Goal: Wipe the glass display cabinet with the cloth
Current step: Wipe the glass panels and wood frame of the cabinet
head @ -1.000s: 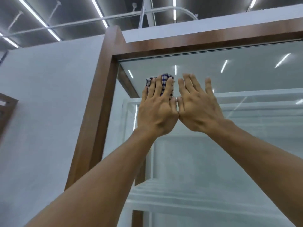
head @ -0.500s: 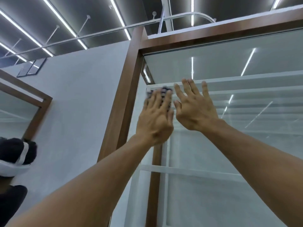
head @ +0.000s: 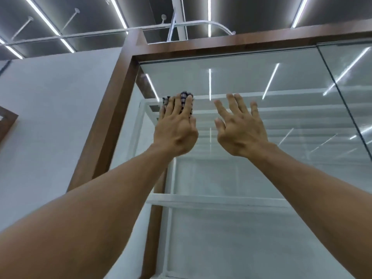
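hands have parted: flat left hand (head: 175, 129) presses cloth (head: 186, 96) on cabinet glass (head: 241, 77); right hand (head: 241, 129) spread, empty, under strip lights (head: 45, 22).

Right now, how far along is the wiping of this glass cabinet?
Done: nothing certain; the glass shows no clear wiped patch. In hand: the left hand presses the cloth flat near the top left corner, with the right hand spread open beside it. Left: likely the right side and everything below.

Forearms (head: 100, 200), left grip (head: 175, 128) and right grip (head: 241, 130) are bare.
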A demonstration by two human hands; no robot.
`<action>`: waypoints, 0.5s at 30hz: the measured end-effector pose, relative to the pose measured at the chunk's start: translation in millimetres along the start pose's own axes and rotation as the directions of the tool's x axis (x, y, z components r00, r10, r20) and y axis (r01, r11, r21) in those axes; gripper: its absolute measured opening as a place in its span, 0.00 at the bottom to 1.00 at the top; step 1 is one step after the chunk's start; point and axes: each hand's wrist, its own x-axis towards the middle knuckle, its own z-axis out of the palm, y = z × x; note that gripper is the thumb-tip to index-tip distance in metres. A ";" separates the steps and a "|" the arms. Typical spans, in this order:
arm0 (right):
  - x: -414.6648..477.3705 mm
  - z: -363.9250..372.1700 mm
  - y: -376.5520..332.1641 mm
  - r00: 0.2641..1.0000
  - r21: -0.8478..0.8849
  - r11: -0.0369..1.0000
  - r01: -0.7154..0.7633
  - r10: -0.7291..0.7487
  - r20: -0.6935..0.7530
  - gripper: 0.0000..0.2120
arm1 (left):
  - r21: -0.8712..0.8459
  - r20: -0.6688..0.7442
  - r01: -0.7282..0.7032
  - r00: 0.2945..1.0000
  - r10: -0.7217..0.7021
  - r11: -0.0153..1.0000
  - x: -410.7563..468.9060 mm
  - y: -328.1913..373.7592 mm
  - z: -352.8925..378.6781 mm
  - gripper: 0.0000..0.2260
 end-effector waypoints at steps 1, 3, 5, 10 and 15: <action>-1.9 -2.5 9.4 1.000 -0.003 1.000 -0.016 0.016 0.001 0.28 | 0.001 -0.005 -0.030 1.000 0.030 1.000 3.5 21.9 5.2 0.26; -8.9 -6.7 28.3 0.999 -0.008 0.999 -0.050 0.049 -0.004 0.29 | 0.001 0.017 -0.151 0.988 0.151 0.988 -1.7 63.6 19.6 0.26; -19.8 -9.8 49.2 0.998 -0.018 0.998 -0.061 0.061 -0.001 0.29 | 0.012 0.044 -0.247 0.968 0.246 0.969 -14.3 83.4 31.4 0.26; -49.6 -24.1 97.6 0.998 -0.026 0.999 -0.040 0.041 0.039 0.29 | -0.009 0.053 -0.128 0.990 0.128 0.992 0.3 99.4 28.1 0.27; -58.3 -36.1 133.1 0.998 -0.166 0.985 -0.052 0.058 0.026 0.29 | -0.003 0.074 -0.302 0.951 0.302 0.953 -4.2 161.6 42.7 0.27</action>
